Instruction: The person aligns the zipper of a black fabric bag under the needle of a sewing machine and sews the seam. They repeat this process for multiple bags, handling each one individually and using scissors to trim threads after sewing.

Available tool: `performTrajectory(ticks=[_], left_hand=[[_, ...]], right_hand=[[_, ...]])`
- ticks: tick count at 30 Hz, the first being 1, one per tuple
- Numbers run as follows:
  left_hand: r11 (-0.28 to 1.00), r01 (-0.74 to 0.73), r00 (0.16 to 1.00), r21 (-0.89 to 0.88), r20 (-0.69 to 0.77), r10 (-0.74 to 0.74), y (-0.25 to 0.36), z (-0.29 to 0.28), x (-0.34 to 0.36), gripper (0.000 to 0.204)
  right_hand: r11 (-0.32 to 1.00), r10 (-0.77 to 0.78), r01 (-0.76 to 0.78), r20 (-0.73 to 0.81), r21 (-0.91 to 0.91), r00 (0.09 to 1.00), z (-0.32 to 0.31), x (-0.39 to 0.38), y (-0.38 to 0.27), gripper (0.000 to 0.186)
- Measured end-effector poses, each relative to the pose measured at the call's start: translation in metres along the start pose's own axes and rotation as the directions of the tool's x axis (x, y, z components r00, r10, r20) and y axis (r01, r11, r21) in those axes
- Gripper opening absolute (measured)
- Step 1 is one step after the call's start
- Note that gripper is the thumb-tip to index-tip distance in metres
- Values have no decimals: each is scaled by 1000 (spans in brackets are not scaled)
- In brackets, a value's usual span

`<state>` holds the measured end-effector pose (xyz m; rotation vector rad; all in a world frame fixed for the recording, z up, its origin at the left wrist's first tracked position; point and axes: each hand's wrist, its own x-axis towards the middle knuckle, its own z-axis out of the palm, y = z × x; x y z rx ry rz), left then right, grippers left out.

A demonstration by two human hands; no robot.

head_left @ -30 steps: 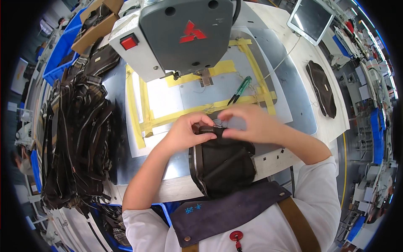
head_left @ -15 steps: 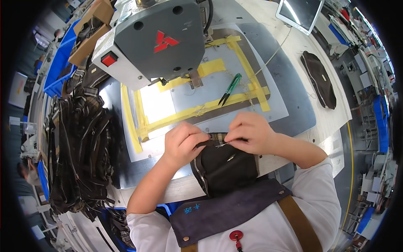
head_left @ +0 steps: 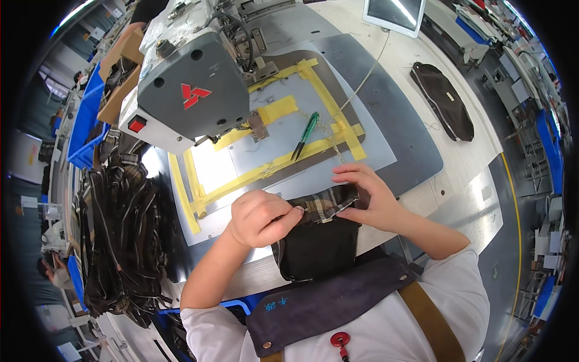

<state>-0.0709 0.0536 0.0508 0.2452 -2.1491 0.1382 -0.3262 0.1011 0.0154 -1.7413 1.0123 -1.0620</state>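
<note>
A dark zippered fabric pouch (head_left: 319, 247) lies at the table's front edge, close to my body. Its plaid lining (head_left: 325, 204) shows along the opened far edge. My left hand (head_left: 263, 218) is closed, pinching the left end of that edge between thumb and fingers. Around the right end curves my right hand (head_left: 375, 200), its thumb against the lining and its fingers on the far side. Green-handled thread snips (head_left: 306, 136) rest on the taped plate beyond my hands.
A grey machine head (head_left: 193, 90) overhangs the plate (head_left: 229, 163), which carries yellow tape. Dark plaid-lined pieces (head_left: 120, 235) are heaped at left, near a blue bin (head_left: 84, 130) and a cardboard box (head_left: 117, 90). Another dark pouch (head_left: 443, 99) lies at right, below a white-framed screen (head_left: 395, 13).
The pouch edge has been turned and spread, so more plaid lining shows. My right hand has gone from a pinch to a wider hold. The view has shifted slightly.
</note>
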Motion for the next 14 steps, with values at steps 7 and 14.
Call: performTrajectory(ticks=[7, 14], left_hand=[[968, 240, 967, 67, 71, -245, 1, 5, 13, 31], [757, 650, 759, -74, 110, -641, 4, 12, 21, 25]], right_hand=[[996, -26, 22, -46, -86, 999, -14, -5, 3, 31], [887, 251, -184, -106, 423, 962, -17, -7, 5, 20]])
